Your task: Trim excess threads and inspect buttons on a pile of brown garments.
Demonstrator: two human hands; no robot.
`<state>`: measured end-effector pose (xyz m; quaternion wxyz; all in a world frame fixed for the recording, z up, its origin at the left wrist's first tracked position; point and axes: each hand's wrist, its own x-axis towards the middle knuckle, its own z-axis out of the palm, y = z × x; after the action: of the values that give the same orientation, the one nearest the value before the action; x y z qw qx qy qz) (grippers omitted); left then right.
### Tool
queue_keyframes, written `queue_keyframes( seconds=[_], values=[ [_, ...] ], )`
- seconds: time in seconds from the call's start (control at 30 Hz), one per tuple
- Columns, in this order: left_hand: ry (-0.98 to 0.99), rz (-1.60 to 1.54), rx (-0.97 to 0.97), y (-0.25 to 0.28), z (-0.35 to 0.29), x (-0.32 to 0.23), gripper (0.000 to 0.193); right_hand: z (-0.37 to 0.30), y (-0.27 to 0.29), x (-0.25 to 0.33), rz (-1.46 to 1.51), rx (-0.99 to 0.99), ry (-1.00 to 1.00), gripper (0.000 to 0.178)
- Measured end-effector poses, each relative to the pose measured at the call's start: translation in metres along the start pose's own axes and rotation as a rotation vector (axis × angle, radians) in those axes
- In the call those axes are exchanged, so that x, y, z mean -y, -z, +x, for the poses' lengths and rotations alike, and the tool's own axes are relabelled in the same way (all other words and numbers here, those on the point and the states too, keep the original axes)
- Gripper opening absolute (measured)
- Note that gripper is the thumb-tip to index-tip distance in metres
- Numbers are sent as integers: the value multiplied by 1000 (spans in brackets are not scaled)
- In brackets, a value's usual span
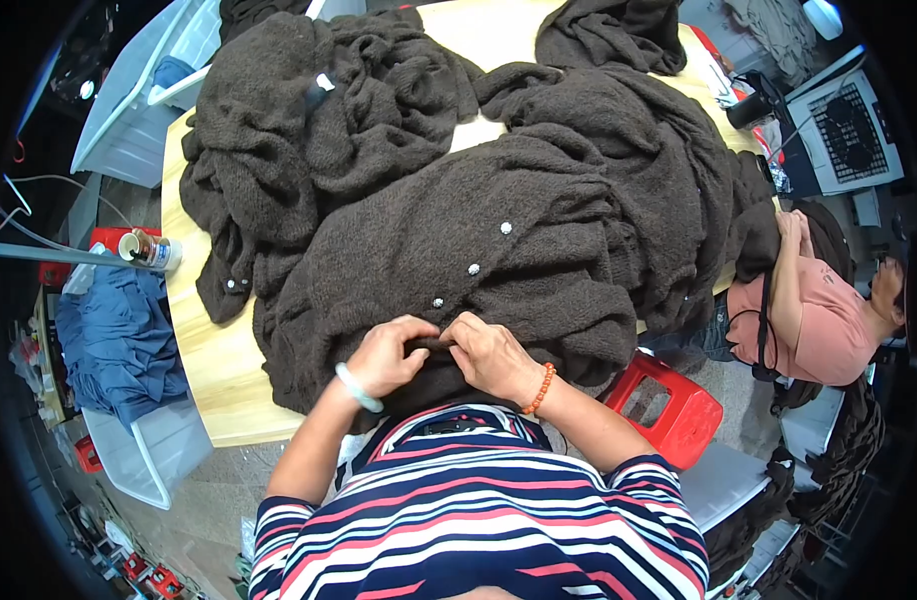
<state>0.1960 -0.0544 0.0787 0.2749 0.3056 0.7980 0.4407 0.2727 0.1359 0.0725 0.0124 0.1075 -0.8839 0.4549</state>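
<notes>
A dark brown knitted cardigan is bunched near the front edge of the table, with a slanting row of pale sparkly buttons at its middle. My left hand and my right hand meet on its near edge, just below the lowest button. Both hands are closed, thumbs and fingers pinching the knit fabric. Whether a button sits between the fingertips is hidden.
More brown knitwear is heaped across the wooden table. A small jar stands at its left edge, near a bin of blue cloth. To the right are a red stool and a seated person handling brown fabric.
</notes>
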Motion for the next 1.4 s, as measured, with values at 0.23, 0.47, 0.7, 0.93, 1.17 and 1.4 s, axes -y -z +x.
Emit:
queue_keyframes(
  seconds=[0.23, 0.47, 0.7, 0.93, 1.17, 1.4],
  values=[
    [54, 457, -277, -24, 46, 10, 13, 7, -4, -9, 52, 21, 15, 12],
    [353, -243, 128, -3, 54, 11, 9, 4, 0, -13, -35, -42, -24, 18],
    [381, -924, 194, 2, 43, 32, 15, 11, -3, -6, 10, -262, -30, 22],
    [362, -830, 192, 5, 37, 20, 15, 8, -2, -15, -33, -137, -31, 23],
    [-82, -108, 0, -2, 22, 2, 25, 9, 6, -19, 131, -19, -77, 18],
    [-60, 128, -70, -4, 22, 0, 15, 4, -9, -26, -14, -17, -6, 16]
  ],
)
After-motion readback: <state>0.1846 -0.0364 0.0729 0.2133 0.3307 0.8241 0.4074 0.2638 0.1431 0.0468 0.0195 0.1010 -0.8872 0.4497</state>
